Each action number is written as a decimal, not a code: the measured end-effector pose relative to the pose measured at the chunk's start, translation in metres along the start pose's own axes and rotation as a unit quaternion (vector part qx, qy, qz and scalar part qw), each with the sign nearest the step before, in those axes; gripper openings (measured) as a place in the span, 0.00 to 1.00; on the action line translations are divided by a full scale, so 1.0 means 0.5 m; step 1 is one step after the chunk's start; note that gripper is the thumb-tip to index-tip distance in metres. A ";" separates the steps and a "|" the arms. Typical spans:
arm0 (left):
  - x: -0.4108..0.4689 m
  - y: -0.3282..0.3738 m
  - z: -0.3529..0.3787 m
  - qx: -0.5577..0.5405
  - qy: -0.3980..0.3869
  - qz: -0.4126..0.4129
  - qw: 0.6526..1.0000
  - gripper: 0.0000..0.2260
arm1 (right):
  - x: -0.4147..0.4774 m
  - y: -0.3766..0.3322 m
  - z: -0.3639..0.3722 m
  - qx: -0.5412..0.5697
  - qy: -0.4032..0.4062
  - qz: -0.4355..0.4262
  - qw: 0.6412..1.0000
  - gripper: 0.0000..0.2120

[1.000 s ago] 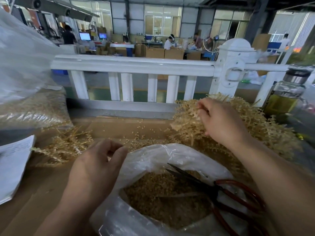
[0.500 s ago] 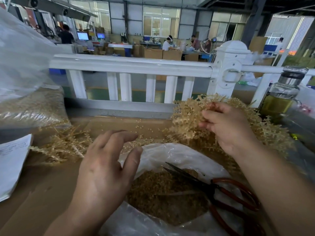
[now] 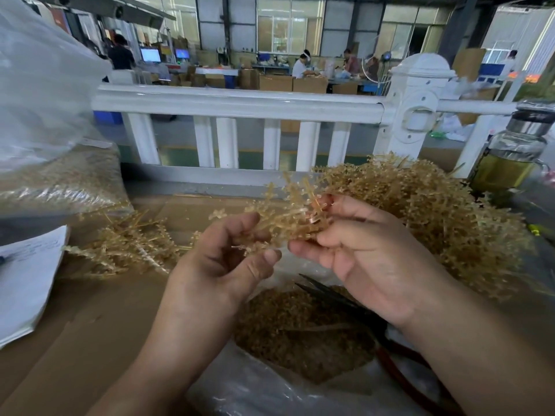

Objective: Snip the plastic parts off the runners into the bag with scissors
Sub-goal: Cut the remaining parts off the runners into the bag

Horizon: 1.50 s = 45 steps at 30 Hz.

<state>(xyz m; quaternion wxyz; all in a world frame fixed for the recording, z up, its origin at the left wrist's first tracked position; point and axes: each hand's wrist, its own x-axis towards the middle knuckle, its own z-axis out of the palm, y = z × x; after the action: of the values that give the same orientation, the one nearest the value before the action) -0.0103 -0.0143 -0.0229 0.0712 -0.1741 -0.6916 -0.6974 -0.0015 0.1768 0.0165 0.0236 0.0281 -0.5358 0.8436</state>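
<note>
– right hand point(image 3: 369, 259) pinches a runner point(image 3: 288, 217); left hand point(image 3: 219, 265) curls round its other end. both sit above the bag point(image 3: 270, 385) at the tabletop's near edge. scissors point(image 3: 336, 298) lie across the bag mouth, untouched.
– best way on?
– likely: give the runner to the left hand, keep it over the opening, then take the scissors.
– room?
– heap point(image 3: 435, 211) crowds the right edge, bottle point(image 3: 510, 157) sits at the far right corner. the freer side looks to be left, toward the paper point(image 3: 27, 280).

No legible text; marks on the paper sheet point(image 3: 27, 274) at the table's point(image 3: 90, 310) left edge and on distant monitor screens point(image 3: 150, 54) are unreadable
</note>
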 end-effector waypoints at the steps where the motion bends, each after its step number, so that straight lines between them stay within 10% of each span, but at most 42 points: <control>1: 0.000 0.000 0.000 -0.014 0.003 -0.002 1.000 0.17 | -0.001 -0.001 -0.001 0.015 -0.006 0.011 1.000 0.17; 8: -0.002 0.012 -0.003 -0.010 0.068 0.001 0.998 0.14 | 0.015 -0.005 -0.032 -0.019 0.137 -0.011 0.990 0.10; 15: 0.014 0.009 -0.009 -0.282 0.000 -0.047 0.958 0.22 | 0.053 -0.057 -0.097 -0.094 0.274 -0.049 0.956 0.13; 21: 0.017 0.009 -0.010 -0.363 -0.053 -0.108 0.924 0.34 | 0.005 -0.057 -0.105 -0.565 0.204 -0.093 0.794 0.22; 29: 0.010 0.021 -0.006 -0.311 -0.104 -0.155 0.932 0.26 | -0.029 -0.049 -0.016 -0.712 -0.050 -0.330 0.618 0.24; 32: 0.003 0.032 -0.002 -0.217 -0.070 -0.155 0.961 0.18 | -0.030 -0.048 -0.012 -0.674 -0.047 -0.348 0.650 0.19; 37: -0.013 0.053 -0.007 0.059 -0.019 -0.051 0.997 0.34 | -0.038 -0.040 0.001 -0.518 0.014 -0.251 0.818 0.13; 45: 0.004 0.026 -0.009 -0.224 -0.041 -0.121 0.966 0.19 | -0.030 -0.025 0.007 -0.358 -0.046 -0.123 0.924 0.11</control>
<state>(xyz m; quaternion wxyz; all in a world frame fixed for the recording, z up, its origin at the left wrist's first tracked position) -0.0082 -0.0188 -0.0097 -0.0834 -0.1291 -0.5362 -0.8300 0.0146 0.1790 0.0281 0.1109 0.1216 -0.7951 0.5837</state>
